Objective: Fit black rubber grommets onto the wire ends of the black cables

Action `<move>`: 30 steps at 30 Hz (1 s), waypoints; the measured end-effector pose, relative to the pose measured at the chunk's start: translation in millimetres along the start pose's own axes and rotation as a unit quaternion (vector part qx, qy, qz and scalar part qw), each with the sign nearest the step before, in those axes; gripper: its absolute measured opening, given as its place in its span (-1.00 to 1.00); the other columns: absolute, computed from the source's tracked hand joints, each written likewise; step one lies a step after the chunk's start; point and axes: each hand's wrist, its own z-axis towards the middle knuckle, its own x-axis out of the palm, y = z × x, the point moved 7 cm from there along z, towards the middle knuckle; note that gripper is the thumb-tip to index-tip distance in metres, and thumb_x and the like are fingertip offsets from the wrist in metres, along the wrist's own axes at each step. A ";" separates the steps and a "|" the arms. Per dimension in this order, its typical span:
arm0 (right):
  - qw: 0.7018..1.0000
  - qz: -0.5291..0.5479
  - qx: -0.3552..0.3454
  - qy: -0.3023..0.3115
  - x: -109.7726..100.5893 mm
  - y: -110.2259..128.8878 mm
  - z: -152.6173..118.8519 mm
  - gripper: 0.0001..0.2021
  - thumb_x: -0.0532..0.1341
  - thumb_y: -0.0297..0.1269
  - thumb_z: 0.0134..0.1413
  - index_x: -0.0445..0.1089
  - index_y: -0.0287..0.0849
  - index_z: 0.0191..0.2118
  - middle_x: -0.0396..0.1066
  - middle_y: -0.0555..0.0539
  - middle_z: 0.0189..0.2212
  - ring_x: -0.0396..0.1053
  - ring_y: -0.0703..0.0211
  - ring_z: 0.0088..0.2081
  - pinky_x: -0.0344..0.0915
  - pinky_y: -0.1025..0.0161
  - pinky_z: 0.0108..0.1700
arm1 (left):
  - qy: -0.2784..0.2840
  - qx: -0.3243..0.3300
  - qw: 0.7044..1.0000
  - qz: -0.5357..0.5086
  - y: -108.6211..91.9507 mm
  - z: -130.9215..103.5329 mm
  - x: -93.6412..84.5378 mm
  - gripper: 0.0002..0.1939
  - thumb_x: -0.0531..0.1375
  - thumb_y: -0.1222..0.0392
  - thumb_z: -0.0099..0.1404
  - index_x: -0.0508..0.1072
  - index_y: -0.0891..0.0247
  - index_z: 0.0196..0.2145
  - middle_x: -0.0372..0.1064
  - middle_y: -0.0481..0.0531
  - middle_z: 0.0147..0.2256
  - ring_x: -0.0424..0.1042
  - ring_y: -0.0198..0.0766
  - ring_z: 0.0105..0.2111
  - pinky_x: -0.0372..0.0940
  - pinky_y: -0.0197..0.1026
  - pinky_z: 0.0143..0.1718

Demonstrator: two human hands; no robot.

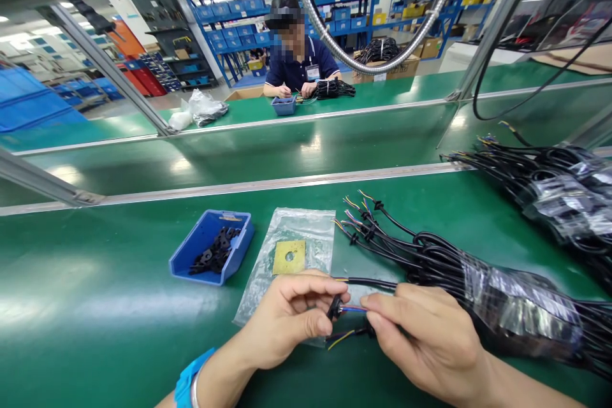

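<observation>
My left hand (pixel 291 315) is closed round a small black grommet (pixel 335 308), pinched between thumb and fingers. Thin coloured wires (pixel 352 309), blue and red among them, run from the grommet to my right hand (pixel 425 331), whose thumb and forefinger pinch them. Beside my right hand lies a bundle of black cables (pixel 440 261), partly wrapped in clear plastic, with stripped wire ends fanned out to the left. Several of those cables carry black grommets near their ends. Under and behind my left hand is a clear plastic bag (pixel 306 223) with a yellow square plate (pixel 289 257) on it.
A blue bin (pixel 210 245) of black parts stands left of the bag. More plastic-wrapped cables (pixel 554 185) lie at the far right. Behind a metal rail (pixel 239 189), a co-worker (pixel 301 57) handles cables at the opposite bench. A metal conduit (pixel 377 68) hangs overhead.
</observation>
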 end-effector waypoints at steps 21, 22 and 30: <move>0.999 -0.005 -0.029 0.024 5.0 3.7 -4.3 -0.85 0.14 -0.52 0.15 0.36 -0.29 -0.15 0.34 0.03 -0.55 0.19 0.32 -0.58 0.11 0.31 -0.53 | -0.028 0.067 0.992 0.108 -7.6 -0.5 3.3 -0.67 0.40 0.22 0.04 0.59 0.05 -0.18 0.46 0.04 -0.27 0.40 -0.28 -0.34 0.34 -0.27 -0.26; 0.999 -0.004 -0.028 0.026 6.5 3.6 -4.3 -0.85 0.14 -0.51 0.15 0.36 -0.28 -0.16 0.33 0.03 -0.56 0.19 0.32 -0.58 0.11 0.31 -0.53 | -0.023 0.069 0.990 0.118 -7.1 -0.5 4.9 -0.67 0.40 0.23 0.03 0.59 0.05 -0.19 0.46 0.03 -0.27 0.40 -0.29 -0.34 0.33 -0.28 -0.25; 0.997 -0.002 0.051 0.051 10.5 -15.9 -13.9 -0.74 0.15 -0.36 0.12 0.25 -0.29 -0.06 0.36 -0.03 -0.42 0.35 0.24 -0.43 0.30 0.29 -0.35 | -0.078 0.003 0.996 -0.033 16.4 3.1 0.6 -0.59 0.41 0.27 0.02 0.52 0.13 -0.13 0.50 0.02 -0.27 0.46 -0.33 -0.34 0.36 -0.34 -0.28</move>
